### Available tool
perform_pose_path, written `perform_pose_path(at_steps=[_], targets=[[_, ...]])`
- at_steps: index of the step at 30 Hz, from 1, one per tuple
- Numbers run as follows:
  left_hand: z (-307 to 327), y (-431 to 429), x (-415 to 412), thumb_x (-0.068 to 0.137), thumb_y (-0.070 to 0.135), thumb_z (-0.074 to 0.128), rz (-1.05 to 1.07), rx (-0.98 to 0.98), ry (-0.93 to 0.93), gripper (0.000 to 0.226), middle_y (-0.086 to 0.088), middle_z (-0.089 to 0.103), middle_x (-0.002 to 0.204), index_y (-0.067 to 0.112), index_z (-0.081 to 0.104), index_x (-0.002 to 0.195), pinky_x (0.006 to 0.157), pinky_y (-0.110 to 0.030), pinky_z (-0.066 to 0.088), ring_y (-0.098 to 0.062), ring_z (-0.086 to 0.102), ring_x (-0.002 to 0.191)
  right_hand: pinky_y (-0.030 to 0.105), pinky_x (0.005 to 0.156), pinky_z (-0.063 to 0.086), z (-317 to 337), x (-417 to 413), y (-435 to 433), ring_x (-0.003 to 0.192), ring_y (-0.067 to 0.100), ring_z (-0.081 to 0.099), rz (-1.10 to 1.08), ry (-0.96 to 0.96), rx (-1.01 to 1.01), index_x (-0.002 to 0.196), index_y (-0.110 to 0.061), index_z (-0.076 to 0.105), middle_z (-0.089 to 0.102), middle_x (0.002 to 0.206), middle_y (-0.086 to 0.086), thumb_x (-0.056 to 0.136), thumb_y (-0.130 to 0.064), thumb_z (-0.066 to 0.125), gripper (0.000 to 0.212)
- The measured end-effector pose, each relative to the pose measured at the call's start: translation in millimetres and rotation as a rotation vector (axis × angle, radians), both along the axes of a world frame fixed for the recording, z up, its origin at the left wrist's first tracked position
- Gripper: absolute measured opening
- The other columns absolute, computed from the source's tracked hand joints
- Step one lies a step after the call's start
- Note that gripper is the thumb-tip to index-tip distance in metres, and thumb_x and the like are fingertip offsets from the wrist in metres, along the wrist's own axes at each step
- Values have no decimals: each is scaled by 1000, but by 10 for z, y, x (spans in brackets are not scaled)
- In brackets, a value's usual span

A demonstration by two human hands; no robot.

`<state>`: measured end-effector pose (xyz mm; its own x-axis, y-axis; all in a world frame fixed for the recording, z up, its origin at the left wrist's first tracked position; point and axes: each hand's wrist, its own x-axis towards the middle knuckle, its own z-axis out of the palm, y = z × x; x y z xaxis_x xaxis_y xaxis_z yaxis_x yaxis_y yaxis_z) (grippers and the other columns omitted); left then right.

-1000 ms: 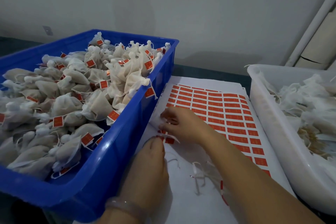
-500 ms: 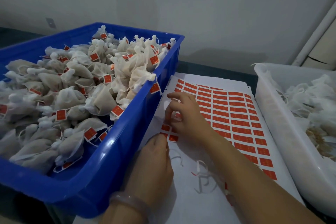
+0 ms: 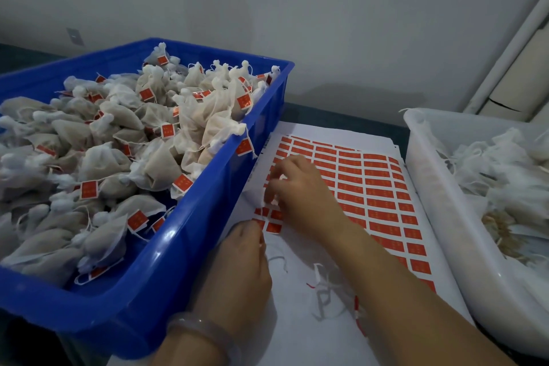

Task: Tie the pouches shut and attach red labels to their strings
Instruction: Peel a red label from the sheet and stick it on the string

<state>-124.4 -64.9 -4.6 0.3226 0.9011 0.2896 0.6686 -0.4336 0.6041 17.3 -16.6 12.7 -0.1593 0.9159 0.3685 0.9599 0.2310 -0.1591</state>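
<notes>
Right grip (image 3: 300, 190) forward, fingers (image 3: 285, 184) curled — left grip (image 3: 240, 255) just behind

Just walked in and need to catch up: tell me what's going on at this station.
A person is labelling pouches by hand. The right hand works at the left side of the red label sheet, fingers curled as if peeling one off; what it pinches is unclear. The left hand rests on the paper just below, beside loose string scraps. The blue crate on the left is heaped with tied, red-tagged pouches; the white tub on the right holds untagged pouches.
</notes>
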Motion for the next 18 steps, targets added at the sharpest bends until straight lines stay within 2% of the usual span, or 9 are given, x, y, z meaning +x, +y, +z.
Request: perform_pose_path(at_steps=[2, 5, 7, 9, 11, 13, 14, 16, 18], targets=[[2, 35, 1, 97, 15, 38, -14, -14, 35, 16, -1, 51, 102, 8, 49, 106, 74, -7, 29, -3, 35, 83, 30, 102, 33, -86, -5, -6, 115, 18, 43, 59, -72, -28, 104, -23, 70, 59, 120, -1, 85, -24, 66, 19], [-16, 107, 30, 100, 23, 35, 31, -111, 152, 10, 8, 39, 91, 18, 41, 107, 67, -6, 32, -3, 39, 74, 30, 101, 31, -103, 33, -34, 112, 13, 43, -27, 50, -71, 112, -25, 66, 60, 121, -7, 92, -34, 52, 25], [28, 124, 33, 100, 22, 35, 40, -148, 185, 3, 9, 36, 88, 21, 37, 99, 59, -7, 32, -4, 41, 72, 32, 98, 34, -129, 75, -14, 106, 12, 46, -123, 76, -101, 108, -24, 66, 63, 116, -7, 90, -50, 47, 37], [33, 160, 30, 98, 16, 38, 6, -66, 125, 8, 1, 49, 99, 15, 45, 102, 67, -12, 30, -10, 48, 86, 34, 95, 39, -136, 59, 15, 99, 13, 47, -216, 68, -148, 104, -24, 66, 64, 110, -6, 82, -67, 44, 53], [49, 203, 53, 98, 14, 38, -3, -85, 118, 19, -6, 54, 113, 8, 49, 113, 78, -14, 31, -16, 49, 96, 35, 94, 40, -145, 5, 28, 97, 15, 49, -295, 48, -149, 103, -25, 65, 64, 109, -5, 75, -75, 45, 61], [35, 233, 78, 99, 16, 38, 59, -170, 62, 18, -1, 53, 108, 12, 48, 114, 80, -15, 39, -11, 50, 92, 37, 98, 39, -188, -56, 41, 101, 18, 51, -313, 40, -72, 105, -24, 63, 63, 113, -3, 77, -70, 51, 55], [43, 232, 93, 99, 17, 39, 107, -185, -7, 12, 3, 53, 97, 16, 50, 104, 73, -14, 41, -9, 51, 85, 36, 99, 38, -208, -81, 42, 104, 19, 50, -291, 42, 2, 105, -24, 63, 61, 114, -3, 79, -63, 56, 47], [65, 204, 93, 98, 17, 41, 179, -206, -166, 15, 4, 52, 82, 18, 49, 86, 61, -12, 37, -6, 50, 73, 32, 101, 37, -211, -105, 59, 107, 18, 46, -198, 58, 147, 101, -24, 63, 58, 117, -2, 83, -40, 66, 24], [56, 205, 71, 98, 15, 41, 207, -271, -283, 16, 0, 54, 82, 15, 51, 86, 60, -13, 37, -7, 51, 72, 26, 102, 31, -221, -105, 91, 113, 17, 42, -118, 73, 169, 103, -24, 60, 53, 125, -1, 81, -23, 71, 25]])
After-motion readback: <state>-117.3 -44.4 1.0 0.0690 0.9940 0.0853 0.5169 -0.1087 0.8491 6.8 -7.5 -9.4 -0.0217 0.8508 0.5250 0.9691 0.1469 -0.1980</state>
